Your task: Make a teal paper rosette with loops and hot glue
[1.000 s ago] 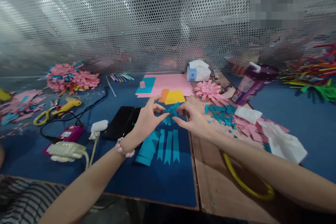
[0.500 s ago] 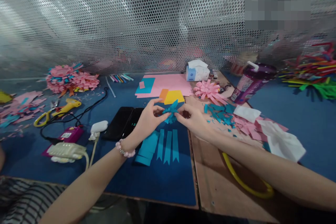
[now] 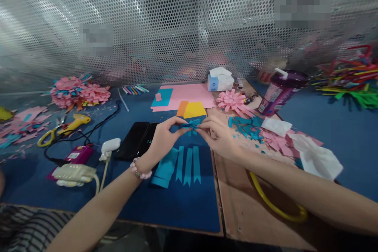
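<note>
Between my two hands is a small blue paper flower (image 3: pixel 192 125) with pointed strips, held above the table. My left hand (image 3: pixel 167 136) pinches its left side between thumb and fingers. On the right side my right hand (image 3: pixel 217 134) pinches it the same way. Just below lie several blue paper strips (image 3: pixel 188 165) with notched ends, and left of them some wider blue paper pieces (image 3: pixel 164 169). Past my hands are a yellow paper piece (image 3: pixel 195 110), an orange piece (image 3: pixel 182 108) and pink sheets (image 3: pixel 191 94). Part of the flower is hidden by my fingers.
Phones (image 3: pixel 132 140), a power strip plug (image 3: pixel 75 172), a yellow glue gun (image 3: pixel 77 122) and scissors (image 3: pixel 47 137) lie left. A pink paper flower (image 3: pixel 232 101), tissue box (image 3: pixel 220 82), purple cup (image 3: pixel 280 92) and paper scraps (image 3: pixel 248 128) stand or lie right. A perforated metal screen (image 3: pixel 177 27) rises behind.
The blue paper flower has been tilted and pressed flatter between my fingers; its upright tip no longer sticks up. Both hands stay in nearly the same place.
</note>
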`<state>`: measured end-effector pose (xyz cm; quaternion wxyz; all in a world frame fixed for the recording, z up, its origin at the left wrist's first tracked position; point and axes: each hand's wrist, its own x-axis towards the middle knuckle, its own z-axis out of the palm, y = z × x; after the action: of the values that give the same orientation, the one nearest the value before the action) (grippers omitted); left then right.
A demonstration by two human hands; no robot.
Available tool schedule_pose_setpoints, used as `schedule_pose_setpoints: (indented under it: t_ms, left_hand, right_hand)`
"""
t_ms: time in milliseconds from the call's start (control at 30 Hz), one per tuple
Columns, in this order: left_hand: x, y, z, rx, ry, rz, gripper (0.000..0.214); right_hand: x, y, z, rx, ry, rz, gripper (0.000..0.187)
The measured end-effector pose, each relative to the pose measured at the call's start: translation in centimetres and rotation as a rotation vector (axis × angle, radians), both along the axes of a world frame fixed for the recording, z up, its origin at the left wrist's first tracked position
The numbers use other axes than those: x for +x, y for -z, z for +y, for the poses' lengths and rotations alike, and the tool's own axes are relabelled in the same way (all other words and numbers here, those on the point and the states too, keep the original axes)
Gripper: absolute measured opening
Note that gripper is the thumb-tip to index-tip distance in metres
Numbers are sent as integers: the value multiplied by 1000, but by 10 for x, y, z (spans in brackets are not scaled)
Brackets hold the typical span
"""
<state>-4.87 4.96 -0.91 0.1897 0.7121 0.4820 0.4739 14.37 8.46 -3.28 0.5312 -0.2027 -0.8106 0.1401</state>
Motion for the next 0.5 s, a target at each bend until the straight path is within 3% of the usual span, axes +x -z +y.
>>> schedule_pose_setpoints:
  t_ms: [133,267,367,500]
  left_hand:
    - [-3,0,-1,116,39,45,10]
    - [-7,1,-1,339,74,160,7]
    - [-8,1,-3,505,114,272,14]
    - [-8,0,-4,578,135,364,18]
  right_hand:
    - [1,0,-3,140,24,-12,14]
    - [3,-6,-9,164,74,19,35]
    - [5,-12,-14,196,59,49,27]
    - [9,-15,-17,300,5,13,22]
